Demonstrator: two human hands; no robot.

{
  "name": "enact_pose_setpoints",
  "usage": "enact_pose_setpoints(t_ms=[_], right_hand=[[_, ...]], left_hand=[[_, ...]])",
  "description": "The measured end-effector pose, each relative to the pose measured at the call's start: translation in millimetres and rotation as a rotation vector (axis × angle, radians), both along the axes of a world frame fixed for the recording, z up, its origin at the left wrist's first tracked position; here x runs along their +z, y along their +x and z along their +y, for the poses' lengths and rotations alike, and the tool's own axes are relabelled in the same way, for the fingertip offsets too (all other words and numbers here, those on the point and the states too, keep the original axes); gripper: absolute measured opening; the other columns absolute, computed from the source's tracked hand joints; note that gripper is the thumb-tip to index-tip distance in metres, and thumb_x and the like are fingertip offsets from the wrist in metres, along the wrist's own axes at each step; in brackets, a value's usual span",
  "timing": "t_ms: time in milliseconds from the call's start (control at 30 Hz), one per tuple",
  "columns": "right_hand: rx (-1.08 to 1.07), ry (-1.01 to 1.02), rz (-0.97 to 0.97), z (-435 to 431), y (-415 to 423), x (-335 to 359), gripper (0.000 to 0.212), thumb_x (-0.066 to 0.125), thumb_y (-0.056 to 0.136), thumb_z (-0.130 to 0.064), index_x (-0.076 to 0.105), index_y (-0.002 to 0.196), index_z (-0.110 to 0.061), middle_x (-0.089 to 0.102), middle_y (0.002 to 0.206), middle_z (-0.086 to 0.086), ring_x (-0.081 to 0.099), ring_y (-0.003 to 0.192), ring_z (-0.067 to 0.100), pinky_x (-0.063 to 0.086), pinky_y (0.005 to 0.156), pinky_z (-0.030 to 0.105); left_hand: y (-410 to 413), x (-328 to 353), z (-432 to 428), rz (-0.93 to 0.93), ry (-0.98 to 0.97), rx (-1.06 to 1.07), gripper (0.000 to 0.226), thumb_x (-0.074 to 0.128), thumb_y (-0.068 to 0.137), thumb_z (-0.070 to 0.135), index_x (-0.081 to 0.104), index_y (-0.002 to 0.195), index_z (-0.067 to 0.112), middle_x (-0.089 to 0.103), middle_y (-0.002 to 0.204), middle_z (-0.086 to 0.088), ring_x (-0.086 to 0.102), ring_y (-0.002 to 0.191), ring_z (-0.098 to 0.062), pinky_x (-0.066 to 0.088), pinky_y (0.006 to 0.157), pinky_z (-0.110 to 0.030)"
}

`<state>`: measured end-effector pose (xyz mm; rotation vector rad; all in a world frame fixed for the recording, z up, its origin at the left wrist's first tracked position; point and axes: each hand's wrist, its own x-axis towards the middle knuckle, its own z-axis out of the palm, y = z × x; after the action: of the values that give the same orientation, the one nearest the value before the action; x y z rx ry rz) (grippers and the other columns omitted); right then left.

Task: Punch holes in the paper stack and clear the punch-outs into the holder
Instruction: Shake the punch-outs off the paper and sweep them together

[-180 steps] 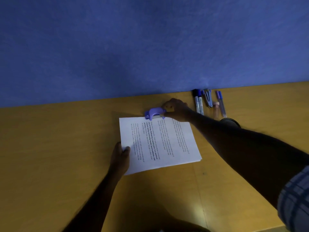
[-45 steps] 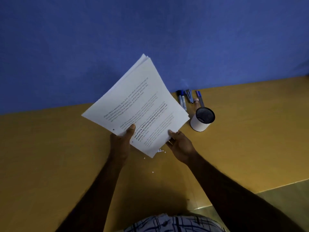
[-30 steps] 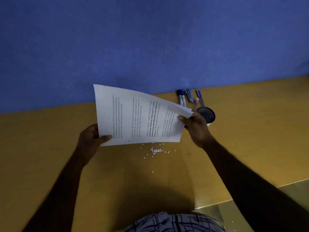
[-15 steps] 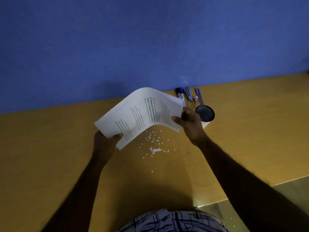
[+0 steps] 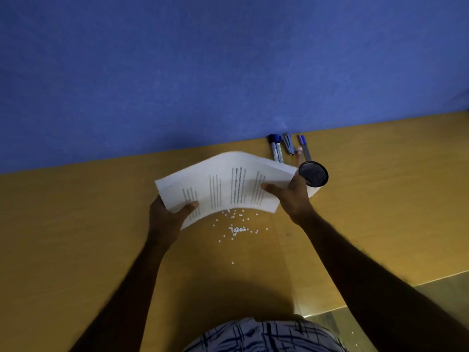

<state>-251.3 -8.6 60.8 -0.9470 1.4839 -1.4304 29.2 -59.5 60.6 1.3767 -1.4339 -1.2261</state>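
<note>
We see the paper stack (image 5: 228,186) held above the yellow worktop (image 5: 76,237), bowed into an arch between both hands. The left hand (image 5: 167,217) pinches its near-left corner, fingers closed on it; the right hand (image 5: 291,196) grips its right edge. White punch-outs (image 5: 237,228) lie scattered beneath, with the mesh holder (image 5: 313,176) just right and pens (image 5: 276,149) behind.

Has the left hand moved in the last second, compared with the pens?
Yes. The left hand, gripping the paper, has shifted right, toward the pens by the wall and closer to the right hand.
</note>
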Motion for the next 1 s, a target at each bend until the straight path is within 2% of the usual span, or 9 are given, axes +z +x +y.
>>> enact_pose_setpoints(t_ms=[67,133,267,467,600,700,800,900,1000], right_hand=[[0.001,0.002,0.027,2,1,-5,0.030,0.075,0.079,-0.003,0.065,0.107,-0.010,0.072,0.103,0.009,0.071,0.091,0.025,0.058,0.071,0.038],[0.004,-0.005,0.044,3,4,-6,0.027,0.075,0.079,-0.004,0.066,0.103,-0.015,0.072,0.100,0.007,0.072,0.089,0.024,0.059,0.070,0.037],[-0.002,-0.004,0.076,2,4,0,0.030,0.074,0.082,-0.010,0.065,0.110,-0.011,0.073,0.104,0.006,0.072,0.089,0.023,0.061,0.071,0.039],[0.014,-0.025,0.068,7,4,-3,0.024,0.074,0.081,-0.010,0.066,0.100,-0.021,0.073,0.099,0.004,0.072,0.088,0.026,0.060,0.071,0.045],[0.016,-0.070,0.113,6,5,4,0.020,0.070,0.086,-0.008,0.069,0.093,-0.026,0.075,0.090,-0.006,0.072,0.080,0.021,0.059,0.063,0.034],[0.009,-0.075,0.069,7,5,-2,0.019,0.070,0.084,-0.003,0.070,0.094,-0.019,0.074,0.091,0.002,0.071,0.083,0.024,0.056,0.065,0.032],[0.035,-0.065,0.064,9,4,-9,0.015,0.069,0.083,0.000,0.069,0.097,-0.007,0.071,0.098,0.016,0.069,0.088,0.030,0.056,0.070,0.036],[0.015,-0.048,0.070,8,1,-4,0.015,0.068,0.086,-0.006,0.068,0.101,-0.006,0.073,0.098,0.011,0.072,0.085,0.026,0.059,0.067,0.034],[0.005,-0.050,0.044,5,-8,5,0.022,0.068,0.086,-0.006,0.067,0.108,-0.002,0.074,0.101,0.009,0.072,0.089,0.026,0.059,0.071,0.035]], left_hand=[[-2,-4,2,0.018,0.019,-0.010,0.040,0.078,0.075,0.012,0.060,0.110,0.022,0.068,0.103,0.007,0.069,0.093,-0.005,0.060,0.072,-0.025],[-6,-5,4,0.018,0.049,0.011,0.037,0.078,0.076,0.015,0.059,0.107,0.022,0.067,0.101,0.007,0.069,0.090,-0.012,0.060,0.072,-0.028],[-10,-1,4,0.004,0.032,0.070,0.031,0.077,0.078,0.022,0.058,0.103,0.024,0.065,0.096,0.011,0.066,0.085,-0.010,0.057,0.070,-0.025],[-7,-8,11,0.014,0.010,0.046,0.027,0.075,0.079,0.013,0.063,0.101,0.023,0.068,0.097,0.005,0.069,0.091,-0.007,0.060,0.070,-0.024],[-6,-7,11,-0.012,-0.048,0.093,0.027,0.075,0.080,0.021,0.066,0.106,0.015,0.070,0.097,0.005,0.070,0.086,-0.008,0.057,0.066,-0.021],[-7,-11,14,0.003,-0.032,0.088,0.026,0.075,0.080,0.017,0.064,0.103,0.017,0.069,0.094,0.005,0.068,0.083,0.000,0.054,0.060,-0.014],[-7,-14,14,0.014,0.014,0.125,0.031,0.076,0.079,0.015,0.060,0.105,0.021,0.067,0.098,0.004,0.067,0.080,-0.002,0.054,0.059,-0.014],[-7,-9,9,-0.016,0.003,0.133,0.032,0.075,0.080,0.020,0.059,0.107,0.022,0.065,0.097,0.006,0.064,0.082,-0.001,0.053,0.058,-0.014],[-3,1,-4,-0.027,-0.081,0.120,0.035,0.076,0.079,0.019,0.062,0.111,0.013,0.066,0.097,0.004,0.065,0.084,-0.007,0.053,0.060,-0.009]])
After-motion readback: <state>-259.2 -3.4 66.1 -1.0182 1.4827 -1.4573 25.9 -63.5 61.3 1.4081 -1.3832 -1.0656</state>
